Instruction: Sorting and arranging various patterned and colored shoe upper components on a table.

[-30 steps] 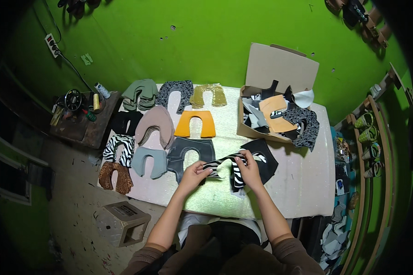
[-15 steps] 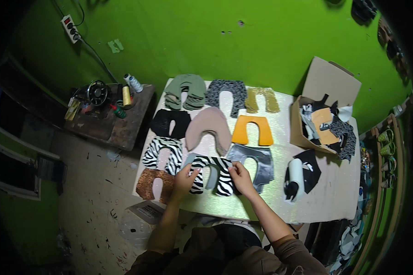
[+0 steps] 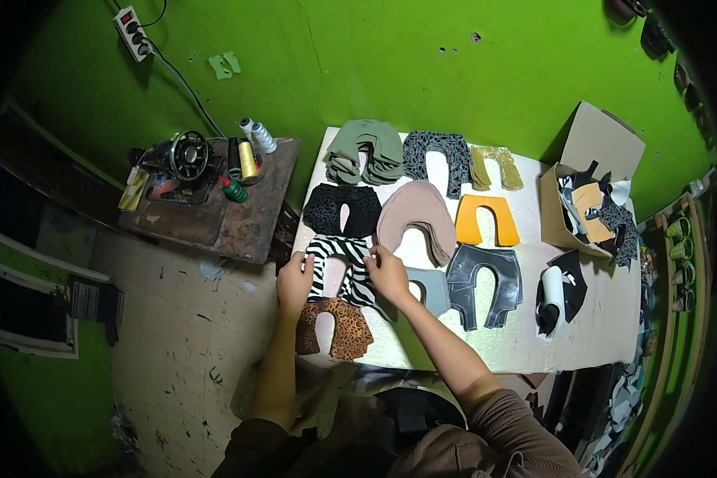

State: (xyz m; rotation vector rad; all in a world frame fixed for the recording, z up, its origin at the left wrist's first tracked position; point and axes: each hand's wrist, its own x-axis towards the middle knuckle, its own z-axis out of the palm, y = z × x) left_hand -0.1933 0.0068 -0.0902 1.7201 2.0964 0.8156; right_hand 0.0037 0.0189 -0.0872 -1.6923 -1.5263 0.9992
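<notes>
On the table's (image 3: 597, 319) left side, I see the zebra piece (image 3: 338, 245) now over the spot where matching pieces lay, between the black (image 3: 323, 211) and leopard pieces (image 3: 352, 331); half a second ago it hung by the grey ones (image 3: 430, 291), so like prints have come together. Fingers of the left hand (image 3: 295, 280) and right hand (image 3: 387, 275) pinch its opposite edges. A box (image 3: 556, 221), sewing machine (image 3: 190, 155) and green wall (image 3: 390, 72) surround this.
</notes>
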